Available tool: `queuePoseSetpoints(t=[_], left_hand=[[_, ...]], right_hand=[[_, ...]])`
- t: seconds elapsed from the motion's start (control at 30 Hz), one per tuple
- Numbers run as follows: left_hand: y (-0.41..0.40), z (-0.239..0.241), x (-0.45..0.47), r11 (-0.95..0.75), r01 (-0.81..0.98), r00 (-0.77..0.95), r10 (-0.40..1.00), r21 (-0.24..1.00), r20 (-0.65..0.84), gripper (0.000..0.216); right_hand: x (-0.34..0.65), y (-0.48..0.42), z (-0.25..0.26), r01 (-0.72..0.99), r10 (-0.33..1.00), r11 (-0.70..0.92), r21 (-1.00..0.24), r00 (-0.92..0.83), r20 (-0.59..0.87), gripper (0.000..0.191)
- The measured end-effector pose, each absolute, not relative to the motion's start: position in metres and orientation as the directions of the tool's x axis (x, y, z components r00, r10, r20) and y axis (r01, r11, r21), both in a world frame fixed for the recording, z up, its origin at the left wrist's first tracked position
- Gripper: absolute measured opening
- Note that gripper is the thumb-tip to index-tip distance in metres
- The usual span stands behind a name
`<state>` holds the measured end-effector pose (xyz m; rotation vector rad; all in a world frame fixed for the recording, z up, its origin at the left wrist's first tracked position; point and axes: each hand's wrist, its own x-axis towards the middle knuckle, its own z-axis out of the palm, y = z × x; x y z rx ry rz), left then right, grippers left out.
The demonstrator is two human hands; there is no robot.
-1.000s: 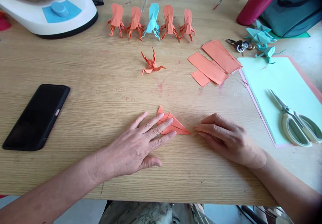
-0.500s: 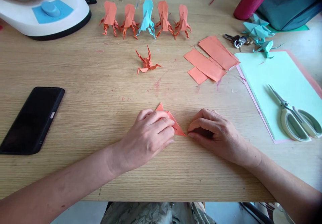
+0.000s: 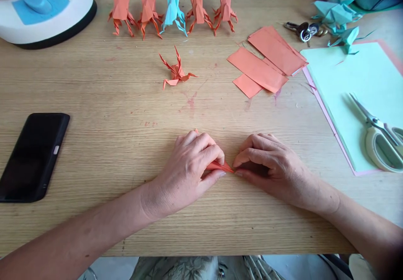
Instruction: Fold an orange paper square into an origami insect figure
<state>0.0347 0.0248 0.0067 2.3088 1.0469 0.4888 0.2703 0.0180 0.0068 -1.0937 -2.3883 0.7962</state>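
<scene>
A folded orange paper piece (image 3: 220, 166) lies on the wooden table (image 3: 110, 103) near the front edge. My left hand (image 3: 192, 166) curls over it with fingers closed, pinching the paper so that only its right tip shows. My right hand (image 3: 270, 166) is bent beside it, its fingertips pressed together at that tip. A small finished orange origami figure (image 3: 175, 70) sits further back in the middle.
A row of orange and blue origami figures (image 3: 171, 5) stands at the back. Orange paper strips (image 3: 264, 64) lie right of centre. Scissors (image 3: 380, 135) rest on a pale green sheet (image 3: 352, 82). A black phone (image 3: 31, 156) lies left, a white appliance (image 3: 44, 11) back left.
My left hand went from flat on the paper to curled and pinching it. My right fingertips closed in on the paper's right tip. The view tilted slightly downward.
</scene>
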Motion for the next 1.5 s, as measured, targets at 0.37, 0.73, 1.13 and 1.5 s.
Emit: queuePoseSetpoints(t=[0.37, 0.73, 1.13, 1.5], left_hand=[[0.026, 0.008, 0.034, -0.553, 0.555, 0.654, 0.752, 0.621, 0.085, 0.006], [0.027, 0.008, 0.032, -0.576, 0.547, 0.674, 0.733, 0.608, 0.089, 0.012], [0.026, 0.008, 0.034, -0.579, 0.553, 0.672, 0.735, 0.599, 0.091, 0.013], [0.024, 0.007, 0.04, -0.558, 0.607, 0.644, 0.762, 0.567, 0.061, 0.01]], right_hand=[[0.269, 0.016, 0.007, 0.583, 0.786, 0.517, -0.627, -0.613, 0.078, 0.011], [0.27, 0.016, 0.004, 0.56, 0.78, 0.535, -0.633, -0.616, 0.114, 0.016], [0.268, 0.015, 0.004, 0.573, 0.783, 0.548, -0.609, -0.608, 0.133, 0.014], [0.252, 0.004, 0.014, 0.707, 0.85, 0.451, -0.545, -0.527, 0.02, 0.005]])
